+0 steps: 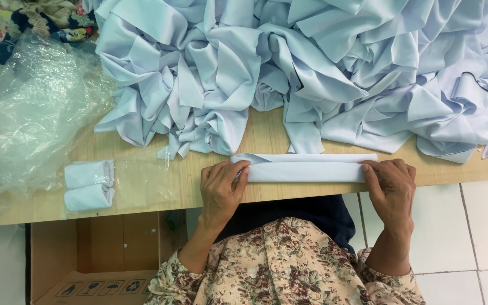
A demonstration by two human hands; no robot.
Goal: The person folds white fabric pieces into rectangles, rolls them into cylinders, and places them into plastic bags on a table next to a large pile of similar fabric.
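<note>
A long folded strip of pale blue cloth (pixel 306 167) lies flat across the wooden table (pixel 153 183), near its front edge. My left hand (pixel 222 189) pinches the strip's left end, fingers curled over the fold. At the right end my right hand (pixel 392 189) grips the cloth in the same way. Just beyond the strip spreads a large heap of the same pale blue cloth (pixel 312 68). Two small folded pieces (pixel 89 184) sit stacked to the left of my left hand.
Crumpled clear plastic sheeting (pixel 29 113) covers the table's left part. Patterned fabric (pixel 24 20) lies at the far left corner. An open cardboard box (pixel 97 260) stands under the table. White floor tiles (pixel 470 237) show at right.
</note>
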